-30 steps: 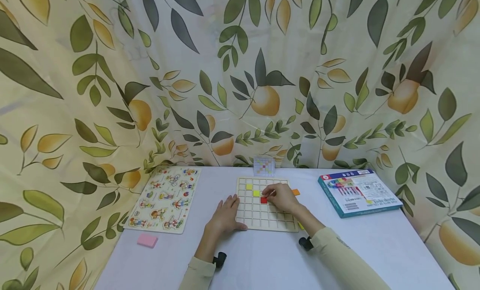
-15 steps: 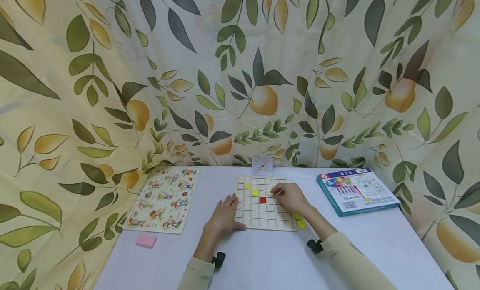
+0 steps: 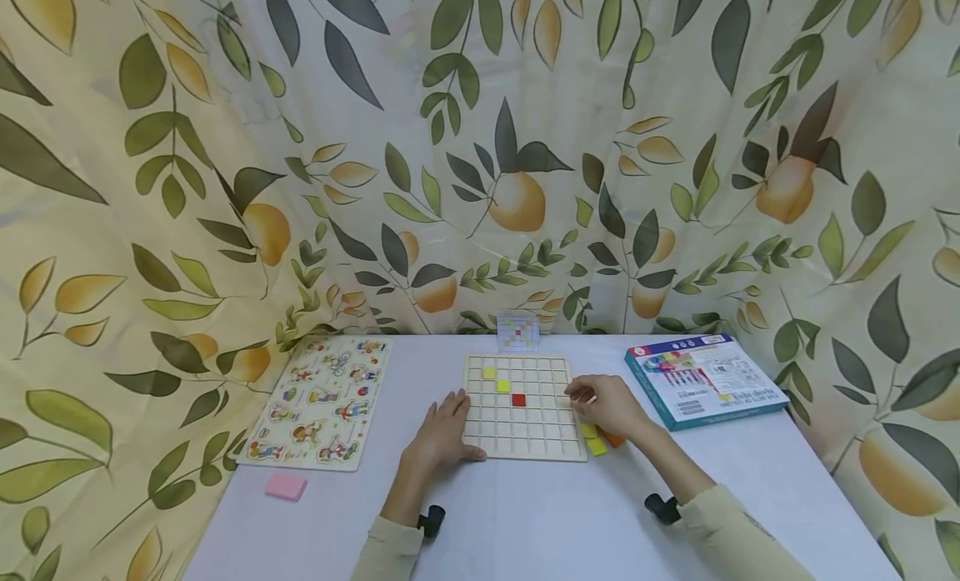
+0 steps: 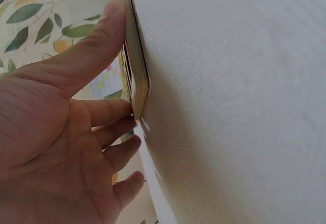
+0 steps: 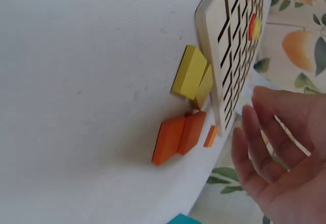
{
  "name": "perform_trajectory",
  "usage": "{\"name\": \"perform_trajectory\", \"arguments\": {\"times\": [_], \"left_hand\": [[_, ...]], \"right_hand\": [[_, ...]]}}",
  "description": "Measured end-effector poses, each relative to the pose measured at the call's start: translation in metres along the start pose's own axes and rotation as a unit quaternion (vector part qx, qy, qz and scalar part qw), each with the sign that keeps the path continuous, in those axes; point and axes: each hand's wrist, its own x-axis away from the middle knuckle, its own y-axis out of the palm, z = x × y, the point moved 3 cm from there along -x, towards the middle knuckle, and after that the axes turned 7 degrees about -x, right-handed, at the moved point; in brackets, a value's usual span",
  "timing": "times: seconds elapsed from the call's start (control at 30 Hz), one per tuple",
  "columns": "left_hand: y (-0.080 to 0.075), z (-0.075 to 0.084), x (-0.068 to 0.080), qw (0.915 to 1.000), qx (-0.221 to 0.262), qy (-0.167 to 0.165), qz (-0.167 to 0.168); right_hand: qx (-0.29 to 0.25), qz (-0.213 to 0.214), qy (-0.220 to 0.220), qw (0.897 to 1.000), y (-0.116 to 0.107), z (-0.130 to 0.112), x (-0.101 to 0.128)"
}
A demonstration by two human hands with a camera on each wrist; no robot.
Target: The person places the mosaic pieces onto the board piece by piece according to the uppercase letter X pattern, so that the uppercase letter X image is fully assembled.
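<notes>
A wooden grid board (image 3: 525, 431) lies on the table, with two yellow tiles, one of them a yellow tile (image 3: 503, 387), and a red tile (image 3: 519, 400) in a diagonal. My left hand (image 3: 441, 433) rests at its left side, thumb along the front edge and fingers along the left edge. Over the board's right edge is my right hand (image 3: 606, 404), its fingers loosely bent; in the right wrist view nothing shows between them. Beside the board lie loose yellow tiles (image 5: 189, 74) and orange tiles (image 5: 170, 138), partly under my right hand in the head view.
A small pattern card (image 3: 518, 333) stands behind the board. To the left lie a picture board (image 3: 315, 406) and a pink block (image 3: 286, 486). A flat teal box (image 3: 705, 381) sits at the right. A leaf-patterned curtain (image 3: 517, 206) hangs behind the white table.
My right hand has moved right from beside the red tile to the board's right edge. The red tile now shows fully. My left hand stays at the board.
</notes>
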Motion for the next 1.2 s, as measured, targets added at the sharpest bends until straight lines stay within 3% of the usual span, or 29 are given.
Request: {"name": "perform_trajectory", "arguments": {"times": [0.4,0.9,1.2], "left_hand": [[0.001,-0.001,-0.001,1.0,0.005,0.005,0.004],[0.001,-0.001,-0.001,1.0,0.003,0.003,0.0],[0.001,-0.002,-0.002,1.0,0.009,0.003,0.002]], "right_hand": [[0.013,-0.058,0.033,0.998,-0.001,0.018,0.024],[0.018,-0.046,0.024,0.998,0.0,0.019,0.025],[-0.026,-0.049,0.025,0.998,-0.012,0.023,0.023]]}}
